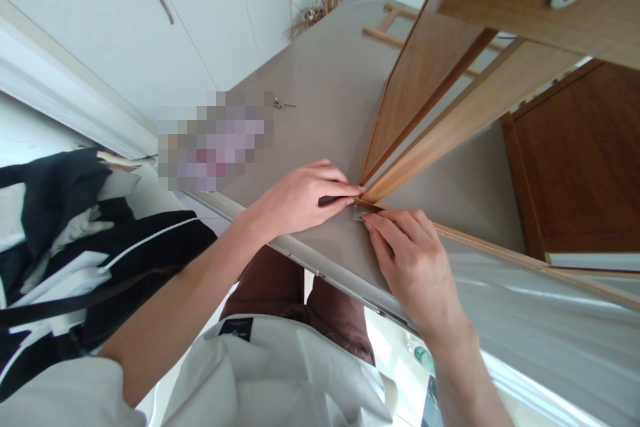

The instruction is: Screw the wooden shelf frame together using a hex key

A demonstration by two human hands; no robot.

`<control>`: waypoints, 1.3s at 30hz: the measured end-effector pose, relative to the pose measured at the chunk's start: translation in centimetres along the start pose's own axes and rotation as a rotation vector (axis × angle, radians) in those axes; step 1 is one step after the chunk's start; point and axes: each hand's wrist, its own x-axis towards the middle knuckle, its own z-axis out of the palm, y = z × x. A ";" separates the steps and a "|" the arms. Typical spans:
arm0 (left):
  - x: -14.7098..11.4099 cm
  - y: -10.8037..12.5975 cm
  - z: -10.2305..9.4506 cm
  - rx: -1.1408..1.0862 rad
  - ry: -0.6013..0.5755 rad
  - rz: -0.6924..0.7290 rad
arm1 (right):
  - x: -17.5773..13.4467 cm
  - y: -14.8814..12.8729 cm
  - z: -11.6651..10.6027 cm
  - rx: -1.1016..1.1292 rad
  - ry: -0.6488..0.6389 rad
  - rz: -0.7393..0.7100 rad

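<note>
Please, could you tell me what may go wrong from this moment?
The small shiny piece pinched in the right hand could slip and scratch the left hand, which is very near. The loose screws on the table might scatter if bumped. The wooden frame could perhaps shift if the left hand leaves its corner.

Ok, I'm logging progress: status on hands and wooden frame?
Left fingers at corner of wooden frame; right fingers pinching small metal piece beside it. Screws apart, out of the way.
</note>
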 end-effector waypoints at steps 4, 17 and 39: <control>0.0 0.0 0.0 -0.003 -0.002 0.001 | -0.1 -0.1 -0.1 0.003 -0.004 -0.001; 0.0 -0.1 0.0 -0.007 -0.001 0.003 | 1.0 -0.6 -0.6 -0.006 0.055 -0.071; -0.1 -0.2 0.0 -0.008 -0.007 0.007 | 1.4 -1.7 -0.5 -0.087 0.017 -0.082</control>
